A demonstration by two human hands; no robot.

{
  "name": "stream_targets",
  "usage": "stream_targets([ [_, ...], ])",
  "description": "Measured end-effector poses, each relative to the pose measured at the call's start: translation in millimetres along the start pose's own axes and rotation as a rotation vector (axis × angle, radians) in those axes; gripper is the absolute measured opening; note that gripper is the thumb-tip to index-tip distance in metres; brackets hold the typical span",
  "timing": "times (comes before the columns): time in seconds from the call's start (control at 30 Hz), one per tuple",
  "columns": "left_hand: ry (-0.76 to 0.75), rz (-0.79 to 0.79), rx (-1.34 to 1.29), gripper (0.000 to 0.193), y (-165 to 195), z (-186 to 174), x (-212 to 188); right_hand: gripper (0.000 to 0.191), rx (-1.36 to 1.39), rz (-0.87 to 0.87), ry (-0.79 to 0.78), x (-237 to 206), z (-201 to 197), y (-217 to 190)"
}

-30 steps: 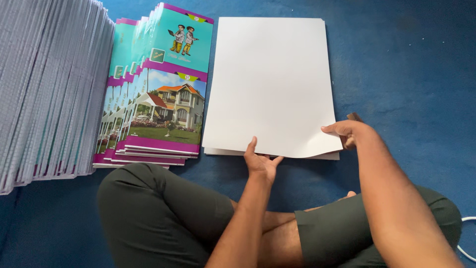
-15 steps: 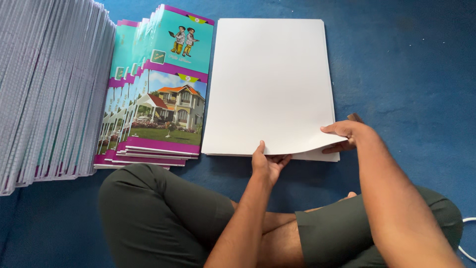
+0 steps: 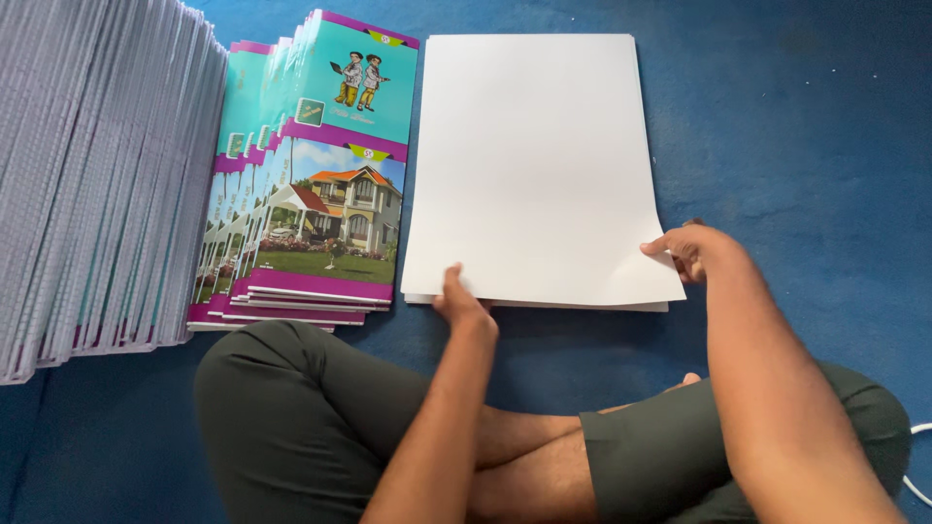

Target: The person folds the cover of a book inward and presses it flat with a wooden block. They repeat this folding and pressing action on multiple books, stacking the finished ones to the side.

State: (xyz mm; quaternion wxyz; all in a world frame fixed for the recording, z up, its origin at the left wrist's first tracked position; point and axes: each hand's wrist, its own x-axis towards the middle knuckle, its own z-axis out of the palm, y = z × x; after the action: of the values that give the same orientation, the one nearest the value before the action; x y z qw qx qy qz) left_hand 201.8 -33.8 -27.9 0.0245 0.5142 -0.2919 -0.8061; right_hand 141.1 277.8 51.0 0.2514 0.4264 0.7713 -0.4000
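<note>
A stack of large white sheets (image 3: pixel 534 165) lies on the blue floor in front of my crossed legs. My left hand (image 3: pixel 462 303) pinches the near edge of the top sheet at its left corner. My right hand (image 3: pixel 691 249) grips the same sheet by its near right corner, which is lifted slightly off the stack. Left of the white stack sits a fanned pile of printed covers (image 3: pixel 325 184) with a house picture, teal panels and purple bands.
A long fanned row of grey-lilac booklets (image 3: pixel 92 175) fills the far left. Blue carpet (image 3: pixel 796 136) extends to the right of the sheets. A white cable (image 3: pixel 917 456) shows at the right edge beside my knee.
My left hand slid left along the near edge of the white sheets and took hold of the top one. My right hand keeps the right corner raised.
</note>
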Motion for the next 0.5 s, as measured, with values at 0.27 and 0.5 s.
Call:
stream_targets([
  [0.27,0.042,0.222,-0.128,0.042,81,1,34,0.035,-0.009,-0.032,-0.039,2,-12,-1],
  [0.5,-0.126,0.821,0.965,0.041,105,1,59,0.025,-0.037,-0.11,0.02,3,-19,-3],
])
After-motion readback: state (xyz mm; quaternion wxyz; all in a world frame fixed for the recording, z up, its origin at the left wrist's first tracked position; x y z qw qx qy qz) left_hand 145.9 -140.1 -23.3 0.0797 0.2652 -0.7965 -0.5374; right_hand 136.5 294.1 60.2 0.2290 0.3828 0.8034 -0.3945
